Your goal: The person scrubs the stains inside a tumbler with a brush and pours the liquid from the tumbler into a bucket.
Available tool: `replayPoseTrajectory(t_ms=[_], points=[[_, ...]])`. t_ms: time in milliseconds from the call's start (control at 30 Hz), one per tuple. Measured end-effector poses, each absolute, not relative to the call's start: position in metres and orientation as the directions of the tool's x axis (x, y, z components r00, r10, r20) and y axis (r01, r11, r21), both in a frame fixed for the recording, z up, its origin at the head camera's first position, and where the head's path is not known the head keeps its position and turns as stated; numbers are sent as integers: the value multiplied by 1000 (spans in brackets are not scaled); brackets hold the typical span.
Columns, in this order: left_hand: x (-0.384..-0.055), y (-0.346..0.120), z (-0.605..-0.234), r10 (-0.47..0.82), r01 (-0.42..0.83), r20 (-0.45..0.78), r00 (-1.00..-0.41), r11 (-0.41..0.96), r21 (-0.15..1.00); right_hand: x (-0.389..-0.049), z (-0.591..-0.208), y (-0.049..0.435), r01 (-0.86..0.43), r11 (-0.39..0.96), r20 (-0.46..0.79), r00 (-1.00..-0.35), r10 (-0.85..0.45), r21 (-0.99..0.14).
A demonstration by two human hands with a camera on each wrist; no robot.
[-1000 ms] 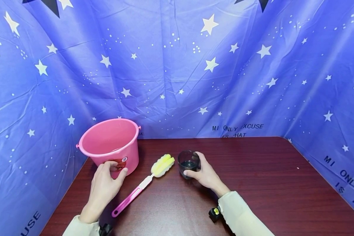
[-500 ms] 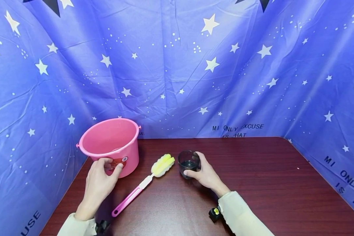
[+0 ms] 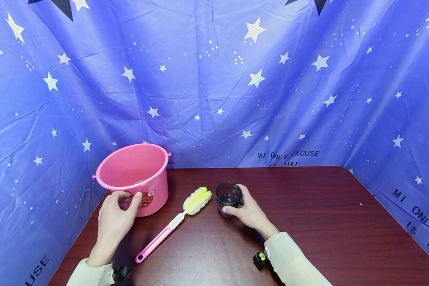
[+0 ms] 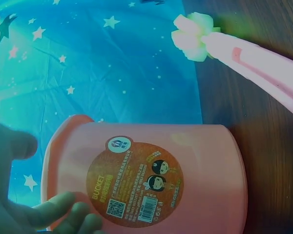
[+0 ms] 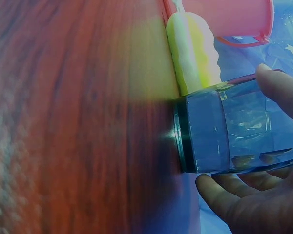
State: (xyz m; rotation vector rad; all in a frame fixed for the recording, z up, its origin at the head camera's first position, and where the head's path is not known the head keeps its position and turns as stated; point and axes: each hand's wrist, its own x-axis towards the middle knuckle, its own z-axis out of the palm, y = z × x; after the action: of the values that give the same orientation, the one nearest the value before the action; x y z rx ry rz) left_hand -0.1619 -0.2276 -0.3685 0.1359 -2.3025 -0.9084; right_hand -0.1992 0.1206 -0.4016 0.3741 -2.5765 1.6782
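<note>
On my head view, the glass stands upright on the table, the right hand wrapped round its 4 o'clock side, thumb and fingers curled on the wall. I judge that smooth wall could slip if the grip slackens; I can't tell whether there's liquid to spill. A swing towards 9 o'clock could knock the brush, its head just beside. Farther, at 10 o'clock, is the bucket. At its 7 o'clock, the left hand has thumb and fingers apart, gripping nothing, contact unclear; a careless push could shove or tip it.
</note>
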Motion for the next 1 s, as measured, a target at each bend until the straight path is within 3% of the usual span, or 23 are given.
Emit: replayPoseTrajectory(t_ms=[300, 633, 1000], points=[[-166, -234, -368, -416, 112, 558, -718, 722, 683, -201, -405, 121, -225, 383, 167, -969, -180, -896], [-168, -240, -369, -470, 75, 525, -709, 691, 719, -224, -440, 129, -226, 411, 173, -972, -161, -883], [-170, -241, -369, -540, 43, 468, -700, 622, 782, -218, -432, 127, -227, 404, 176, -971, -160, -886]])
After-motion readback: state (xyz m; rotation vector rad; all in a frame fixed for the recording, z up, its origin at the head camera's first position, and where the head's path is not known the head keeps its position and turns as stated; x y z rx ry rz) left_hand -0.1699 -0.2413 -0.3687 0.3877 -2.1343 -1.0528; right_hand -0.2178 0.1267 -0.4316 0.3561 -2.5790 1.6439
